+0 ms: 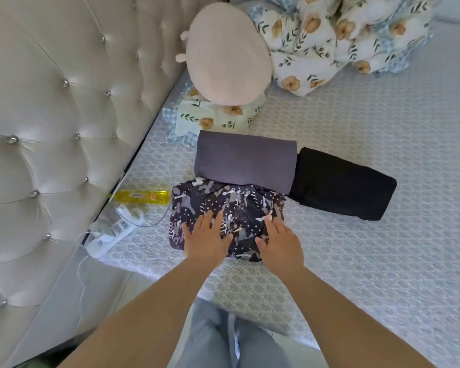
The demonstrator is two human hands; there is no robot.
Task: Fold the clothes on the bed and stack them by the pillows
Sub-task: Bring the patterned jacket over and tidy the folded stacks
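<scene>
A folded dark patterned garment (197, 197) with grey and white shapes lies near the bed's front edge. My left hand (206, 236) rests flat on its near left part, fingers straight. My right hand (279, 241) lies flat on its near right part, fingers straight too. Just behind it sits a folded grey garment (246, 160), and a folded black garment (343, 184) lies to the right, partly under the grey one. A floral pillow (218, 116) lies further back by the headboard, with a round pink plush cushion (227, 54) on top.
The tufted cream headboard (51, 115) stands along the left. A yellow packet (141, 197), a white power strip (112, 232) and a thin cable lie on the mattress (383, 261) left of the garments. A bunched floral duvet (343, 35) fills the back right.
</scene>
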